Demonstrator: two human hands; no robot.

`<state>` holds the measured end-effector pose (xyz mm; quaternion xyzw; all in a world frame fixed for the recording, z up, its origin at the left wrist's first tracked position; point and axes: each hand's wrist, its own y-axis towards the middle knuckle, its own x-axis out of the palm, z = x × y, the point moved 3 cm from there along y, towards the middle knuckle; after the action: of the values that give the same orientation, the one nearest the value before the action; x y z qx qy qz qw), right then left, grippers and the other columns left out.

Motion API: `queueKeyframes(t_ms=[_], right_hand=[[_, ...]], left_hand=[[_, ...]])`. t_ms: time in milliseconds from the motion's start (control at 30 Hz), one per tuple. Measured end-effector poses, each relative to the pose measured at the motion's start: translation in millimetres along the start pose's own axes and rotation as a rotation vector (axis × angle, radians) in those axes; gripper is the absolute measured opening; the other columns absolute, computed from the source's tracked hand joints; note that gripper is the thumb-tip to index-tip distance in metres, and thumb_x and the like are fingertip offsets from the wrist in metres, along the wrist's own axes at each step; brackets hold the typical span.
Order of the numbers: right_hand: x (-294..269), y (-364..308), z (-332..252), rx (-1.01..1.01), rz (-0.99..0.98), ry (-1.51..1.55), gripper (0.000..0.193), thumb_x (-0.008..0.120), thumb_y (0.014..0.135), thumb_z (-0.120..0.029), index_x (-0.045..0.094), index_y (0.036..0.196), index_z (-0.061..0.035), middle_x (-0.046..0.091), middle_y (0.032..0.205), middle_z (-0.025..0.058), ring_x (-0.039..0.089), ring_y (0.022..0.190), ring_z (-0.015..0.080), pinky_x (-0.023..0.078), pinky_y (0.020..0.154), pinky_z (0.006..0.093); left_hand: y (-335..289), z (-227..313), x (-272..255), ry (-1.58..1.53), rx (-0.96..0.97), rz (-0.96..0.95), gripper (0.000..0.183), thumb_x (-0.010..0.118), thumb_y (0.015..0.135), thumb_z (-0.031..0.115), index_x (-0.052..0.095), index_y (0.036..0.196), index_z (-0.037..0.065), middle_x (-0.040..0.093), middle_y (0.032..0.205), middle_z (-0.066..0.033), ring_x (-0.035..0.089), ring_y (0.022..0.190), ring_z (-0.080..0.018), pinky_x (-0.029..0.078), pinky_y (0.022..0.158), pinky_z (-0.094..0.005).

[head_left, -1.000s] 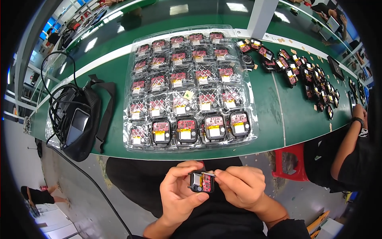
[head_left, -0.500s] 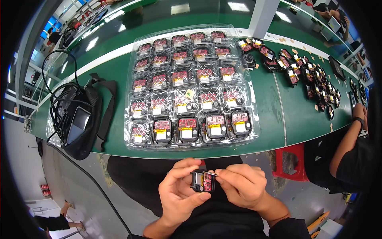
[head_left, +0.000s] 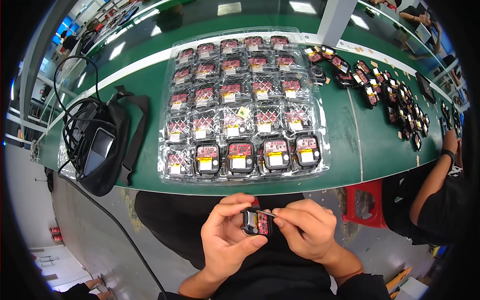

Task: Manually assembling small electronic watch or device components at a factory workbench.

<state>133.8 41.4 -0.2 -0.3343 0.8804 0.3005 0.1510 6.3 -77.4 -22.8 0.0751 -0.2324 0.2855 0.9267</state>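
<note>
Above my lap, my left hand (head_left: 222, 245) grips an open smartwatch case (head_left: 257, 223) between thumb and fingers. The case is black, tilted, with a red circuit board and a silver battery showing inside. My right hand (head_left: 309, 229) pinches a thin metal tool (head_left: 267, 213), whose tip lies at the upper edge of the case; the rest of it is hidden by the fingers. On the table ahead, a clear plastic tray (head_left: 320, 172) carries rows of similar cases. Several uncovered watch cases (head_left: 240, 156) sit in its nearest row.
At left a black mesh bag (head_left: 107, 165) with cables and a strap lies on the green table (head_left: 340, 140). Many loose watch cases (head_left: 395, 100) are heaped at right. Beyond a red stool (head_left: 361, 205), a co-worker's arm (head_left: 434, 182) rests at the table. A cable (head_left: 120, 235) hangs toward the floor.
The view has shifted slightly, so the tray appears a little higher and farther right. Both hands keep their hold on the case and the tool, with little visible movement between them.
</note>
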Motion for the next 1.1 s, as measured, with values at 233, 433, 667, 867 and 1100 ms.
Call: queueKeyframes(t_ms=[233, 433, 667, 867, 1100], right_hand=[[1.8, 0.8, 2.8, -0.029, -0.014, -0.005, 0.019, 0.080, 0.077, -0.003, 0.075, 0.096, -0.0022, 0.068, 0.082, 0.0082, 0.067, 0.061, 0.0184, 0.053, 0.049, 0.0290], [2.4, -0.5, 2.5, -0.001, -0.019, -0.009, 0.021, 0.080, 0.077, -0.003, 0.075, 0.097, -0.0020, 0.068, 0.083, 0.0084, 0.066, 0.060, 0.0189, 0.052, 0.049, 0.0292], [3.5, -2.8, 2.2, -0.178, 0.050, -0.173, 0.021, 0.081, 0.074, -0.003, 0.074, 0.094, -0.0023, 0.066, 0.081, 0.0062, 0.062, 0.054, 0.0147, 0.048, 0.045, 0.0268], [3.9, -4.7, 0.9, -0.166, 0.048, -0.170, 0.022, 0.080, 0.074, -0.003, 0.074, 0.095, -0.0025, 0.064, 0.080, 0.0038, 0.060, 0.052, 0.0135, 0.046, 0.043, 0.0264], [3.3, -6.6, 6.7, -0.279, 0.041, -0.285, 0.022, 0.076, 0.075, -0.006, 0.073, 0.096, -0.0021, 0.063, 0.079, 0.0025, 0.053, 0.049, 0.0108, 0.040, 0.041, 0.0254]], left_hand=[[-1.0, -0.6, -1.4, -0.015, -0.016, -0.009, 0.059, 0.084, 0.076, -0.006, 0.054, 0.126, -0.003, 0.045, 0.138, -0.0203, 0.053, 0.126, -0.0251, 0.051, 0.100, -0.0359], [-1.0, -2.1, -0.4, -0.023, -0.032, -0.022, 0.059, 0.082, 0.077, -0.007, 0.054, 0.128, -0.004, 0.044, 0.139, -0.0202, 0.053, 0.126, -0.0249, 0.051, 0.100, -0.0356], [-2.2, -2.0, 2.6, 0.003, 0.008, -0.003, 0.058, 0.080, 0.077, -0.010, 0.054, 0.129, -0.006, 0.045, 0.140, -0.0215, 0.056, 0.123, -0.0267, 0.052, 0.099, -0.0362], [-2.9, -1.8, 4.3, 0.024, 0.028, -0.004, 0.058, 0.079, 0.078, -0.011, 0.054, 0.129, -0.006, 0.046, 0.140, -0.0229, 0.057, 0.124, -0.0286, 0.052, 0.100, -0.0373], [-5.6, -5.9, -1.0, -0.023, -0.003, 0.000, 0.056, 0.078, 0.079, -0.010, 0.052, 0.128, -0.006, 0.050, 0.135, -0.0233, 0.059, 0.122, -0.0290, 0.052, 0.100, -0.0381]])
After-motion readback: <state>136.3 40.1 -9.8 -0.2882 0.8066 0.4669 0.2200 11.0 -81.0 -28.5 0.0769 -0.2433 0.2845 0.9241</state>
